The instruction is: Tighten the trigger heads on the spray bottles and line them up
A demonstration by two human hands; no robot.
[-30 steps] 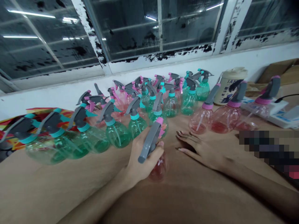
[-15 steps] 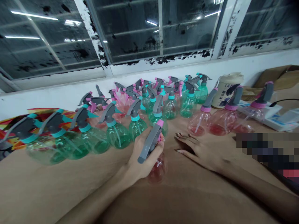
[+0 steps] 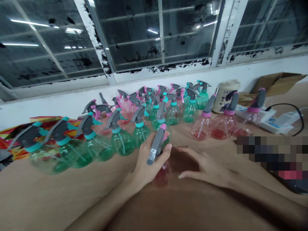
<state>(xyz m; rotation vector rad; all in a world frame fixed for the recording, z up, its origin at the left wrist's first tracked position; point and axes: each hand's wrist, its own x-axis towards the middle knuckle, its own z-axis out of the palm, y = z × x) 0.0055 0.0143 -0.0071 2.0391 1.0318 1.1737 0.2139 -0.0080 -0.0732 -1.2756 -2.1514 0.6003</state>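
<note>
My left hand (image 3: pixel 147 160) is wrapped round the neck of a pink spray bottle (image 3: pixel 162 175), just below its grey trigger head with a pink nozzle tip. The bottle stands upright on the table (image 3: pixel 197 205). Just right of it my right hand (image 3: pixel 207 166) is open, thumb and fingers apart and curved toward the bottle without touching it. Ahead of my left hand is a row of green spray bottles (image 3: pixel 123 142) with turquoise collars. Beyond my right hand stand three pink spray bottles (image 3: pixel 221 128).
More pink and green spray bottles crowd against the wall below the window. A cream canister (image 3: pixel 225 98), a cardboard box (image 3: pixel 271 85) and white power strips (image 3: pixel 274 123) with a black cable are at the right. A colourful bag (image 3: pixel 14 133) lies at far left.
My right hand has lifted from lying near the table and turned its palm and thumb toward the bottle. My left hand still grips the bottle, which leans slightly less. The view has shifted a little.
</note>
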